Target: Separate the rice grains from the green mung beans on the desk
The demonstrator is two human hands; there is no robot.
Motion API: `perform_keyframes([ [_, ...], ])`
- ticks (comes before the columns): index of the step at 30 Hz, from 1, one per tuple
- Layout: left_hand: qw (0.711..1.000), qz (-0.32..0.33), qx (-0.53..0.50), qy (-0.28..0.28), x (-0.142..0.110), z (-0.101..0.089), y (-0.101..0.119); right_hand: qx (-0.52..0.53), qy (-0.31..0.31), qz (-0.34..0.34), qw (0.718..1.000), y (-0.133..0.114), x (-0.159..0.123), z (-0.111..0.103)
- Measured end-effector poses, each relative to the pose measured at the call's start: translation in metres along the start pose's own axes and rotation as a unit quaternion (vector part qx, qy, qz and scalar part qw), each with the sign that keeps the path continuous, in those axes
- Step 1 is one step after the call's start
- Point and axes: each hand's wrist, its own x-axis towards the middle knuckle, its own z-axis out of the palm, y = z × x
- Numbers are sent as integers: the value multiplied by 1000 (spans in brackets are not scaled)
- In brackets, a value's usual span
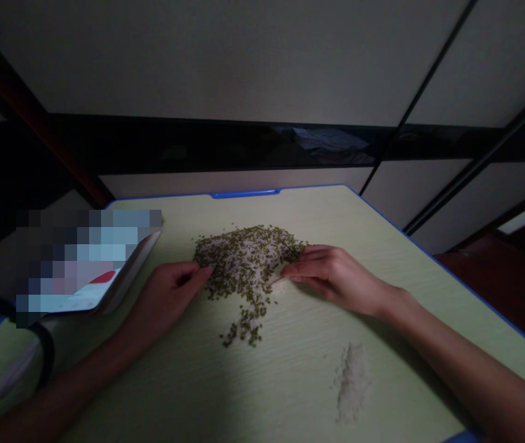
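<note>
Head view: between the desk's side edges, right hand pinches a pale stick at the green-white pile — left hand beside (its grip I cannot tell).

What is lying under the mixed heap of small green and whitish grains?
The heap of green and whitish grains rests on a pale green, blue-edged tabletop, visible around it. The surface beneath is covered; anything hidden there cannot be seen.

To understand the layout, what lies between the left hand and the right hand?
In the head view, a mixed pile of green and pale grains lies between the left hand and the right hand.
</note>
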Motion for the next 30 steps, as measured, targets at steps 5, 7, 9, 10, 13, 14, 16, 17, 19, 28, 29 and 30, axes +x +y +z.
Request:
perform_keyframes([
  [5,1000,2,-7,1,0,-1,0,-1,3,14,1000,2,-2,-4],
  [7,1000,-1,-9,2,0,-1,1,0,7,16,1000,3,-3,-5],
  [9,1000,-6,-9,1,0,-1,1,8,7,15,1000,3,-2,-6],
  [10,1000,-7,-8,1,0,-1,2,12,6,13,1000,2,-2,-7],
  [13,1000,-5,-3,1,0,-1,1,23,5,4,1000,2,-1,-7],
  [14,1000,-5,-1,1,0,-1,1,25,7,-2,1000,2,-1,-6],
  [16,1000,-6,0,-1,0,-1,0,25,11,-12,1000,2,-1,-5],
  [17,1000,-6,-1,-4,0,-1,0,23,13,-16,1000,2,-1,-4],
  [19,1000,-4,-6,-7,0,-1,0,19,12,-21,1000,2,-1,-2],
  [28,1000,-11,-11,-6,0,0,1,30,-3,-35,999,2,-1,-5],
  [29,1000,-11,-10,-7,0,-1,1,33,-6,-33,999,3,-1,-6],
  [30,1000,-11,-10,-7,1,-1,0,36,-11,-30,999,3,-2,-7],
])
